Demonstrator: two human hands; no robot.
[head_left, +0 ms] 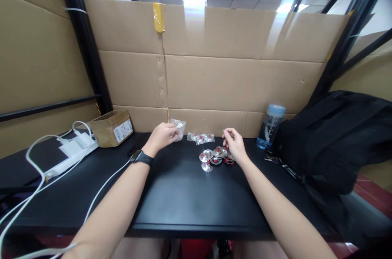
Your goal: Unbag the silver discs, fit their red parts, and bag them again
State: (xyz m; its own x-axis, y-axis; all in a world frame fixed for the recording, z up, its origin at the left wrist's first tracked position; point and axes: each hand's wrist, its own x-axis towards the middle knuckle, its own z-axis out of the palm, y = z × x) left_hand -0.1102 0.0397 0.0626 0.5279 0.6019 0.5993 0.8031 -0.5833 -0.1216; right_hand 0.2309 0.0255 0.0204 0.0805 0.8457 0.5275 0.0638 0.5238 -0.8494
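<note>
My left hand (163, 134) is closed on the edge of a crumpled clear plastic bag (181, 128) near the back of the black table. Off to the right, my right hand (234, 143) hovers just beside a cluster of small silver finger cymbals (218, 152) with red straps. Its fingers are loosely bent and apart, with nothing visible between them. The cymbals lie heaped together, several overlapping, and the hand partly hides those at the right end. Behind them lies a row of clear plastic packets (200, 138) with similar silver and red pieces inside.
A small open cardboard box (112, 130) and a white power strip (72, 155) with looping cables stand at the left. On the right are a water bottle (270, 126) and a black backpack (327, 140). A cardboard wall (214, 83) closes off the table's back.
</note>
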